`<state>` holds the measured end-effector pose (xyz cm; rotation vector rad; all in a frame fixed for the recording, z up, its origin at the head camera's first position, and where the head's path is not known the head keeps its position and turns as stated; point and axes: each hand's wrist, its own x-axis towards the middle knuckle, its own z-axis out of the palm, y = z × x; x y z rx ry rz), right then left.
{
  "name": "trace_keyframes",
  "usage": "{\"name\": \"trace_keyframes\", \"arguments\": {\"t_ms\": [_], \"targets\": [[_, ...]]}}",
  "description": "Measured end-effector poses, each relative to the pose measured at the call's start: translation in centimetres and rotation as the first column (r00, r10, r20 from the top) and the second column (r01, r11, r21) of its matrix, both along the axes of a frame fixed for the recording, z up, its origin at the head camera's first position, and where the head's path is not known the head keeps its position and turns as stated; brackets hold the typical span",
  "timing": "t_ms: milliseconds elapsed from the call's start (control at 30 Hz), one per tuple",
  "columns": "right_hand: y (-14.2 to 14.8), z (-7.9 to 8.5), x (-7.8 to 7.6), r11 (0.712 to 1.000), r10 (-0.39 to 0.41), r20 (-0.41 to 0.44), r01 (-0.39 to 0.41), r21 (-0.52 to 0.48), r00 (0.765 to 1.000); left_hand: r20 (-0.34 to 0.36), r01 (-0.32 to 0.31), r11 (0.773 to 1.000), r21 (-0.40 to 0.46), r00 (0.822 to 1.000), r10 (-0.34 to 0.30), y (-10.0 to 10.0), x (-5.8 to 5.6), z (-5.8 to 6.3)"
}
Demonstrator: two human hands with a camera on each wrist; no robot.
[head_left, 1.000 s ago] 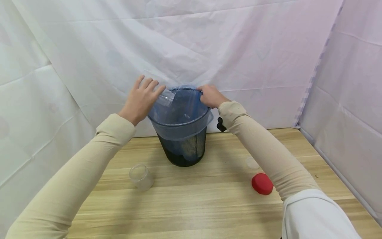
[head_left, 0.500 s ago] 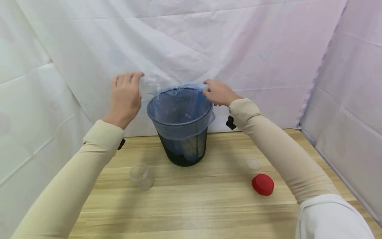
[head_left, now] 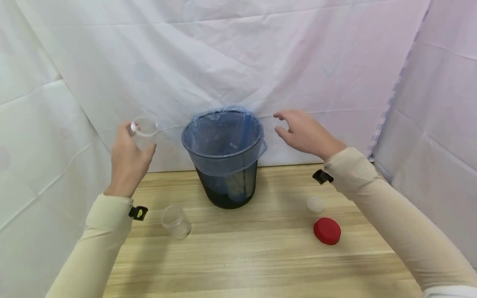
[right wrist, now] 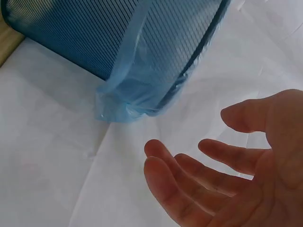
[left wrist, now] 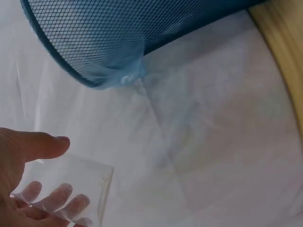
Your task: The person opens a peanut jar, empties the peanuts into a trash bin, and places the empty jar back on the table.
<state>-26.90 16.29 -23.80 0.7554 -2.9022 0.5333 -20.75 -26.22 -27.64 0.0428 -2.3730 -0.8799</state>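
Note:
My left hand [head_left: 128,161] grips a clear plastic jar [head_left: 144,127], held upright in the air left of the bin. In the left wrist view the fingers show through the wall of this jar [left wrist: 87,177], with the thumb on the near side. My right hand [head_left: 307,134] hovers right of the bin, its fingers loosely bent around nothing. Between the hands stands a black mesh bin [head_left: 242,182], lined with a translucent blue bag [head_left: 223,164] folded over its rim. A second clear jar [head_left: 177,223], without a lid, stands on the table at front left.
A red screw lid [head_left: 327,231] lies on the wooden table [head_left: 242,256] at right. Behind it is a thin whitish disc [head_left: 315,204]. White sheeting [head_left: 231,54] hangs close behind the bin and along both sides.
My left hand has drawn the jar from over the bin's rim to the left and turned it upright. My right hand has let go of the bin's rim and moved right.

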Motion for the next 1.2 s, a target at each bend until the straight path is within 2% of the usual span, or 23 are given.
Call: {"name": "trace_keyframes", "arguments": {"t_ms": [100, 233, 400, 533, 633, 733, 867, 1033, 1133, 1200], "targets": [[0.7, -1.3, 1.7, 1.0, 0.003, -0.009, -0.003, -0.009, 1.0, 0.04, -0.046, 0.993, 0.112, 0.998, 0.042, -1.1, 1.3, -2.3], [1.4, -3.4, 3.9, 1.0, 0.009, 0.004, -0.009, -0.015, 1.0, 0.095, -0.122, 0.976, 0.183, 0.99, 0.106, -2.2, 3.0, -5.4], [2.0, -6.4, 5.7, 0.999, 0.023, 0.041, -0.021, -0.048, 0.999, 0.159, -0.192, 0.966, 0.171, 0.973, 0.165, -3.3, 5.1, -9.2], [2.5, -8.8, 6.8, 0.997, 0.01, 0.069, -0.005, -0.075, 0.998, 0.192, -0.22, 0.961, 0.165, 0.963, 0.188, -3.9, 6.4, -11.9], [2.9, -10.4, 7.7, 0.996, -0.01, 0.077, 0.017, -0.089, 0.997, 0.217, -0.228, 0.96, 0.165, 0.958, 0.19, -4.2, 7.3, -13.7], [3.3, -11.7, 8.3, 0.993, -0.014, 0.077, 0.023, -0.115, 0.997, 0.282, -0.232, 0.957, 0.174, 0.943, 0.177, -4.4, 8.1, -15.3], [3.8, -12.9, 8.9, 0.988, -0.007, 0.078, 0.019, -0.153, 0.997, 0.403, -0.236, 0.951, 0.202, 0.905, 0.139, -4.5, 8.9, -16.8], [4.3, -13.7, 9.6, 0.986, -0.023, 0.103, 0.039, -0.162, 0.994, 0.51, -0.229, 0.949, 0.217, 0.856, 0.09, -4.7, 9.6, -17.6], [4.6, -14.0, 9.8, 0.986, -0.032, 0.12, 0.051, -0.162, 0.992, 0.539, -0.218, 0.947, 0.236, 0.84, 0.059, -4.8, 9.9, -17.9], [4.8, -14.2, 9.9, 0.985, -0.042, 0.131, 0.064, -0.161, 0.991, 0.544, -0.21, 0.945, 0.252, 0.838, 0.041, -4.9, 10.1, -18.1]]}}
